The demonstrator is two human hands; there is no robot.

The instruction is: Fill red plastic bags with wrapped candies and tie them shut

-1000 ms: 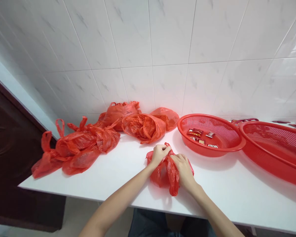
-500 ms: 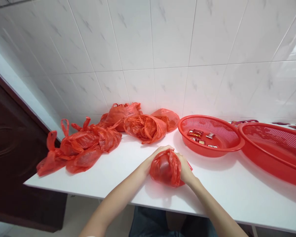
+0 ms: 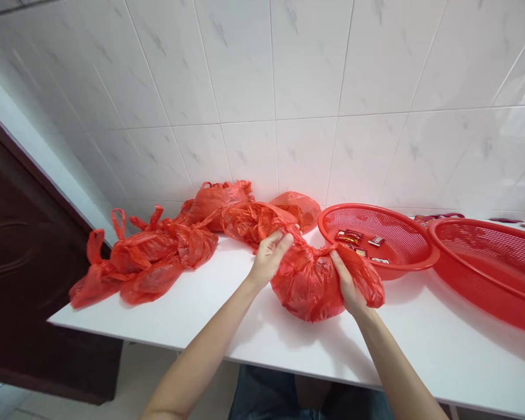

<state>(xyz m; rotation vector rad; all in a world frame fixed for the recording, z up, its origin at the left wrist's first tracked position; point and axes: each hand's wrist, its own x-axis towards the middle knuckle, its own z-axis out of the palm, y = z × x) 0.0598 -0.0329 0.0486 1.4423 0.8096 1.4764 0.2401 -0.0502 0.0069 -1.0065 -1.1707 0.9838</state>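
Observation:
A filled red plastic bag (image 3: 310, 286) hangs low over or rests on the white table in front of me; its contents are hidden. My left hand (image 3: 269, 256) pinches one gathered handle at the bag's upper left. Closed on the opposite handle is my right hand (image 3: 346, 280), with a loose flap of red plastic spilling over it to the right. Between both hands the bag's neck is drawn together into creases.
Several tied red bags (image 3: 157, 256) lie on the table's left, with more crumpled red plastic (image 3: 245, 221) near the tiled wall. Small wrapped packets (image 3: 350, 236) sit in a red mesh basket (image 3: 376, 268). A second red basket (image 3: 476, 280) stands at right.
My hands have moved apart, from cupping the bag's far side to pulling its two handles outward. The bag has turned and its neck has tightened.

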